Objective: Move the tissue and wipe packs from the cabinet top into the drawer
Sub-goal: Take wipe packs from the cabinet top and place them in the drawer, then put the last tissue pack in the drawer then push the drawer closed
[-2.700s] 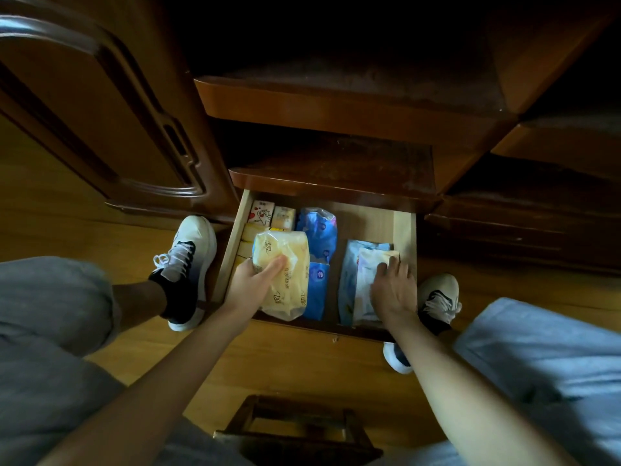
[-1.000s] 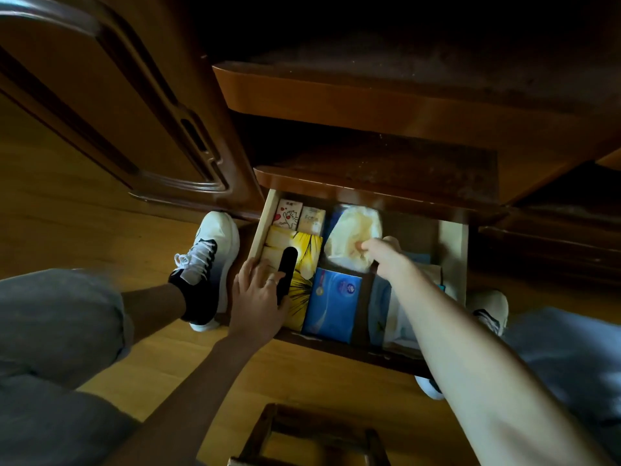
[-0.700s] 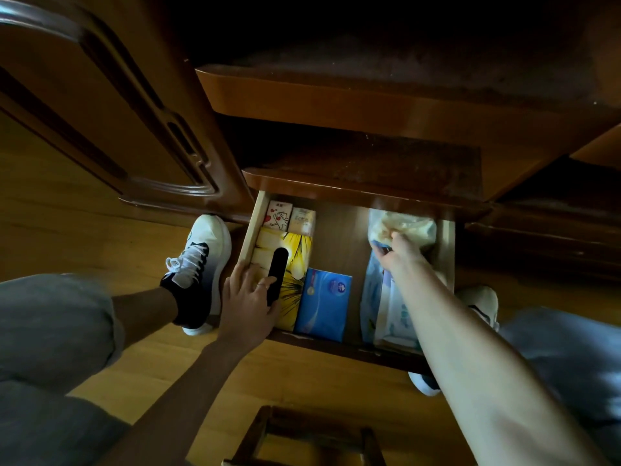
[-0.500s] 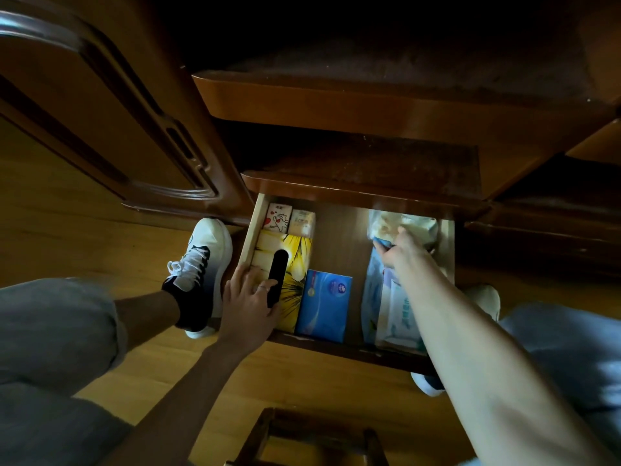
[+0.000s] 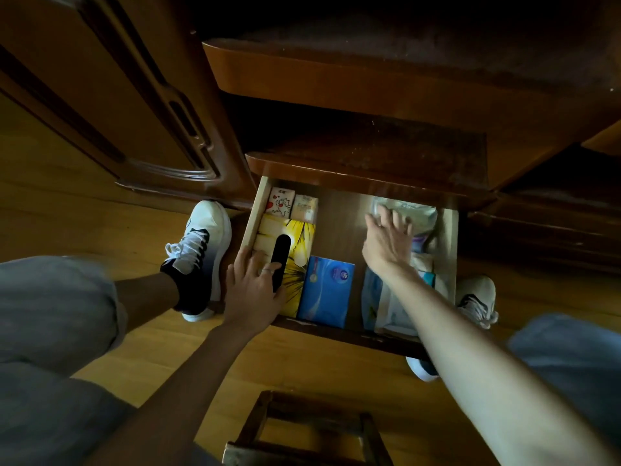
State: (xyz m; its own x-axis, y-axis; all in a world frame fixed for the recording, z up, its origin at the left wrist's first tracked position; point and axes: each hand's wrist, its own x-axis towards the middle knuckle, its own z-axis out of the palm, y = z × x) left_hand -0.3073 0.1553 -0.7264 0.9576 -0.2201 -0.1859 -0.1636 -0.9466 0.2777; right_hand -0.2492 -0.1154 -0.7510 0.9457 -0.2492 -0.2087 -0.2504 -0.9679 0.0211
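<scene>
The open wooden drawer holds several packs. My left hand rests flat on a yellow tissue box with a black oval slot, at the drawer's left. A blue pack lies beside it. Two small packs sit at the back left. My right hand lies with fingers spread on a pale yellow soft pack in the back right corner, pressing it down. White and blue wipe packs lie under my right forearm.
The cabinet top overhangs the drawer's back. A cabinet door stands at the left. My shoes flank the drawer on the wooden floor. A small wooden stool stands between my knees.
My right hand carried the pale yellow pack from the drawer's middle to its back right corner and now spreads flat on it. My left hand stayed on the yellow box.
</scene>
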